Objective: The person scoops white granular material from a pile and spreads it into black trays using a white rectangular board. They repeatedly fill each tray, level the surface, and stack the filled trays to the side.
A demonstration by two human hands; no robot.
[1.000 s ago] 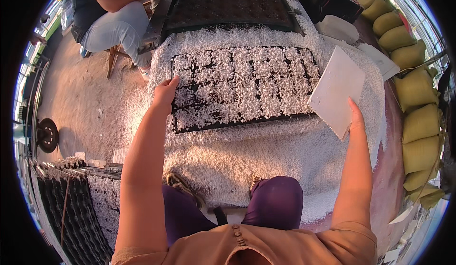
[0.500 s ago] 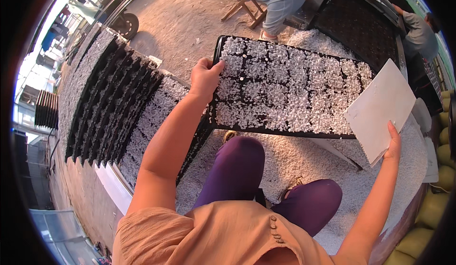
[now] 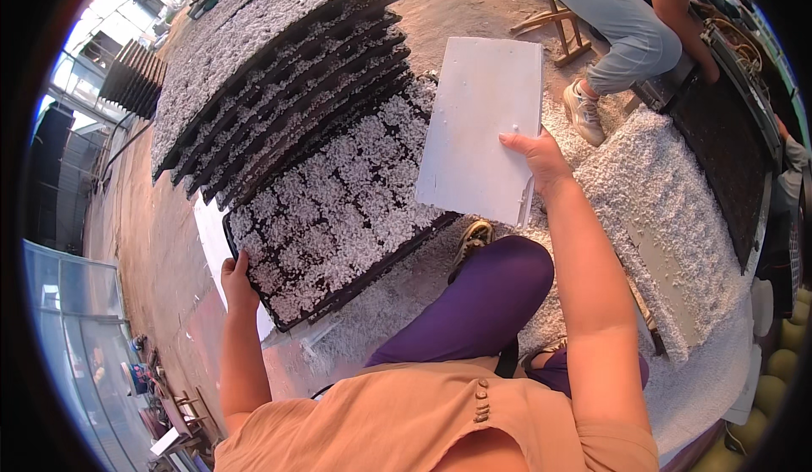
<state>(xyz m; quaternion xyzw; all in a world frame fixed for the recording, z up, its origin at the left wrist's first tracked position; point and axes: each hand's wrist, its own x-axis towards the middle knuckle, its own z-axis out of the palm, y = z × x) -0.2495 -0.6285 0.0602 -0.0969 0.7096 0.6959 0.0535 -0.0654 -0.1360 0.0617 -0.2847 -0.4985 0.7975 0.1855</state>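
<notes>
My left hand (image 3: 238, 284) grips the near left corner of a black seedling tray (image 3: 334, 197), its cells heaped with white granules. The tray lies low in front of a tall stack of similar trays (image 3: 296, 57), and its far part is hidden behind them. In my right hand (image 3: 541, 161) is a flat white board (image 3: 482, 125), the thumb on its face and the fingers out of sight behind. Raised, the board covers the tray's right end; whether they touch I cannot tell.
White granules (image 3: 668, 184) are piled at the right, partly over a pale board. Beyond sits a co-worker in light trousers (image 3: 617, 28) beside a dark-bedded trough (image 3: 719, 150). A wooden stool (image 3: 562, 28) stands near that person. Another tray stack (image 3: 134, 79) is far left.
My left hand has brought the tray from the middle over to the left, by the stack. The board in my right hand has come left too. The view has turned left.
</notes>
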